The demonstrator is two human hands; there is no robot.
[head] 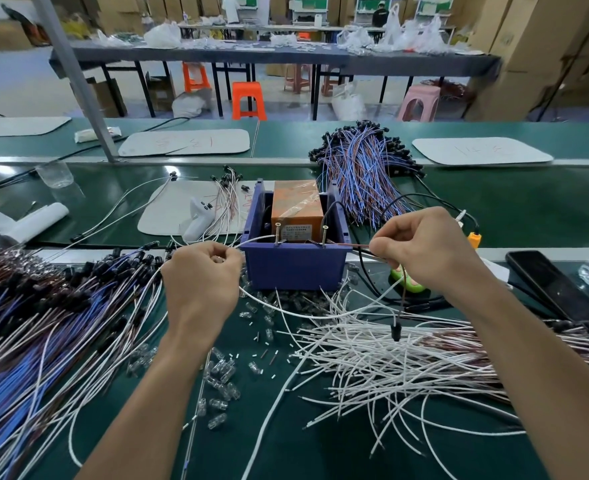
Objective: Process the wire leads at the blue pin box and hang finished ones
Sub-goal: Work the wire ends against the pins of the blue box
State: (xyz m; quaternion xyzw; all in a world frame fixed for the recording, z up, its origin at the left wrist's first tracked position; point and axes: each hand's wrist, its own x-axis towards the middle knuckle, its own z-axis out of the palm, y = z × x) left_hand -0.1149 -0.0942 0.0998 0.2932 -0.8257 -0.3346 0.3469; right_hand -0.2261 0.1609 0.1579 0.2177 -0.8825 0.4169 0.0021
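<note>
The blue pin box (295,268) stands mid-table with an orange block (296,211) inside and two upright metal pins (277,233) at its front rim. My left hand (201,280) pinches a white wire lead (256,240) that arcs to the left pin. My right hand (421,247) pinches a thin red-brown lead (350,244) that runs to the right pin; a black cap (395,330) dangles below that hand. Loose white leads (372,358) lie front right. Blue and brown capped leads (43,323) are piled on the left.
A bundle of blue-brown capped leads (362,161) lies behind the box. Several clear caps (220,375) are scattered between my arms. A phone (549,285) lies at the right, a green object (407,282) under my right hand, and a white mat (172,209) behind left.
</note>
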